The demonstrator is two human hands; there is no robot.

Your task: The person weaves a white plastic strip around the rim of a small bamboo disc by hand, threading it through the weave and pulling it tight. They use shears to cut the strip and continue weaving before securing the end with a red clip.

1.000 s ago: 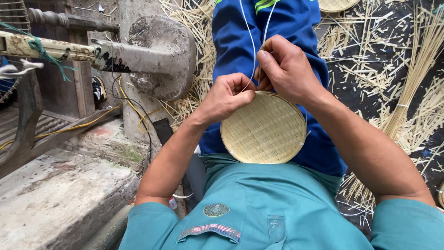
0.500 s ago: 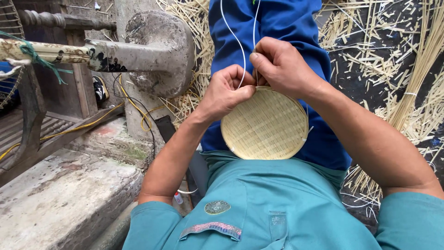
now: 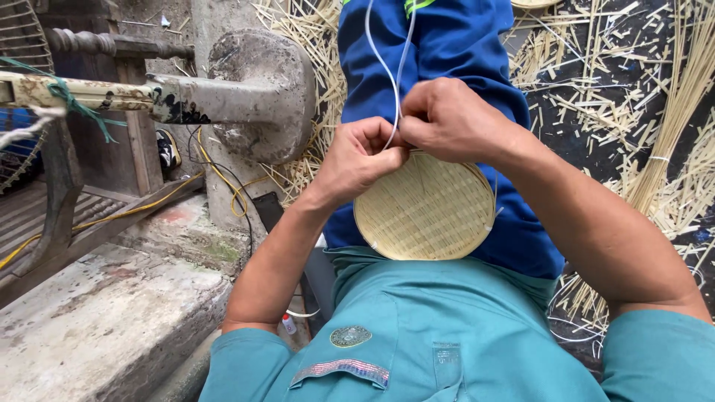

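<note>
On my lap, over the blue trousers (image 3: pixel 447 67), lies the woven disc (image 3: pixel 424 212). My left hand (image 3: pixel 361 160) and right hand (image 3: pixel 450 119) press together at its top rim, pinching a white strand (image 3: pixel 383 52).

Under both hands lay a round tray (image 3: pixel 424 212) of finely woven bamboo, pale and matt. The white cord (image 3: pixel 387 67) pinched between the left hand (image 3: pixel 361 160) and the right hand (image 3: pixel 450 119) looked smooth and plastic. Beneath them, the blue trouser cloth (image 3: pixel 447 45) was soft with a slight sheen. Left of the hands stood a rough, pitted, dull stone wheel (image 3: pixel 261 93); to the right, dry bamboo splints (image 3: pixel 670 119) lay scattered.
</note>
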